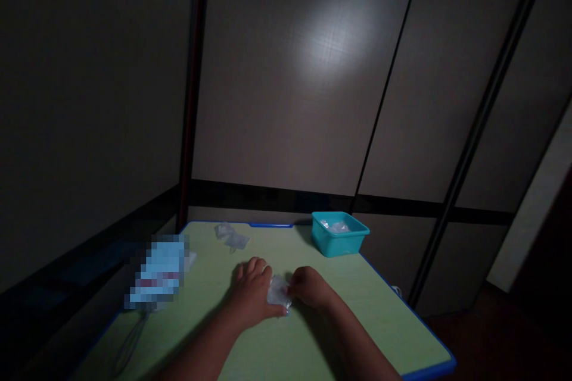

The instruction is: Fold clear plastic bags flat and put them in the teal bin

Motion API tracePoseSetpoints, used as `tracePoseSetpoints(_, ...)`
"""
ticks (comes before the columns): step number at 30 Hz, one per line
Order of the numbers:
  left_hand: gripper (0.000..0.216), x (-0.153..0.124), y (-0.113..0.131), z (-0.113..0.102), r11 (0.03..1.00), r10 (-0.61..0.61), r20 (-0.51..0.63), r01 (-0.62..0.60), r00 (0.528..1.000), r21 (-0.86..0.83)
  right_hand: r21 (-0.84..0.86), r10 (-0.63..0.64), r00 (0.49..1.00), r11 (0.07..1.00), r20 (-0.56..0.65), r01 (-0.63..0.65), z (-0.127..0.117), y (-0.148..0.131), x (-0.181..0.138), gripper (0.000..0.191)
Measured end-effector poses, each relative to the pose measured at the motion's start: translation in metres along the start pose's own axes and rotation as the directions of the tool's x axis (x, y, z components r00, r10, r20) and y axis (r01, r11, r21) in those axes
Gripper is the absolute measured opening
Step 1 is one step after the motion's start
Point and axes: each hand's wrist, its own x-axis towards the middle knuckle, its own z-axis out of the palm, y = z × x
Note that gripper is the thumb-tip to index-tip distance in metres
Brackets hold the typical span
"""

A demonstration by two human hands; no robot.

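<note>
A small clear plastic bag (279,292) lies on the green tabletop between my two hands. My left hand (256,293) rests flat on the table at the bag's left side. Its fingers are stretched out, and its thumb reaches along the bag's near edge, touching it. The fingers of my right hand (308,287) are bent closed in a pinch at the bag's right edge. What may be inside the bag is too blurred to make out.
A turquoise plastic basket (340,244) with clear plastic pieces inside stands at the table's back right edge. Crumpled clear plastic (232,236) lies at the back left. A blurred-out blue package (161,271) sits on the left edge, near a thin cord (130,342). Dark cabinet panels (286,89) rise behind.
</note>
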Motion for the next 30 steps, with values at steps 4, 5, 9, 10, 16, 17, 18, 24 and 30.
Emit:
tracePoseSetpoints(4, 0.059, 0.000, 0.003, -0.003, 1.000, -0.016, 0.027, 0.016, 1.000, 0.009, 0.094, 0.011, 0.998, 0.996, -0.068, -0.005, 0.005, 0.003, -0.001, 0.019)
tracePoseSetpoints(5, 0.059, 0.000, 0.004, -0.004, 1.000, -0.019, 0.036, 0.019, 0.999, 0.009, 0.139, 0.048, 0.997, 0.990, -0.059, -0.040, 0.006, 0.003, -0.001, 0.018)
tracePoseSetpoints(9, 0.058, 0.000, 0.005, -0.004, 1.000, -0.017, 0.044, 0.017, 0.999, -0.014, 0.220, 0.116, 0.993, 0.969, 0.018, -0.117, 0.009, 0.005, 0.000, 0.014)
tracePoseSetpoints(10, 0.058, 0.000, 0.005, -0.003, 0.999, -0.017, 0.042, 0.018, 0.999, -0.029, 0.218, 0.097, 0.995, 0.971, 0.028, -0.101, 0.010, 0.006, 0.000, 0.015)
tracePoseSetpoints(16, 0.058, 0.007, -0.009, 0.014, 0.919, 0.000, 0.012, 0.005, 1.000, -0.395, 0.443, -0.139, 0.987, 0.892, 0.075, 0.092, 0.016, 0.012, 0.004, 0.016)
tracePoseSetpoints(17, 0.055, 0.009, -0.012, 0.017, 0.861, -0.008, 0.006, 0.010, 1.000, -0.508, 0.490, -0.183, 0.980, 0.863, 0.079, 0.122, 0.017, 0.011, 0.003, 0.018)
tracePoseSetpoints(18, 0.051, 0.011, -0.014, 0.021, 0.784, -0.031, 0.016, 0.034, 0.999, -0.619, 0.525, -0.224, 0.971, 0.838, 0.079, 0.150, 0.017, 0.008, 0.001, 0.019)
tracePoseSetpoints(24, 0.044, 0.023, -0.020, 0.029, 0.407, -0.079, 0.135, 0.156, 0.988, -0.900, 0.593, -0.334, 0.942, 0.756, -0.011, 0.275, 0.014, -0.005, -0.007, 0.022)
tracePoseSetpoints(30, 0.042, 0.023, -0.024, 0.027, 0.381, -0.232, 0.124, 0.208, 0.965, -0.901, 0.664, -0.300, 0.954, 0.711, -0.012, 0.232, 0.016, -0.002, -0.002, 0.028)
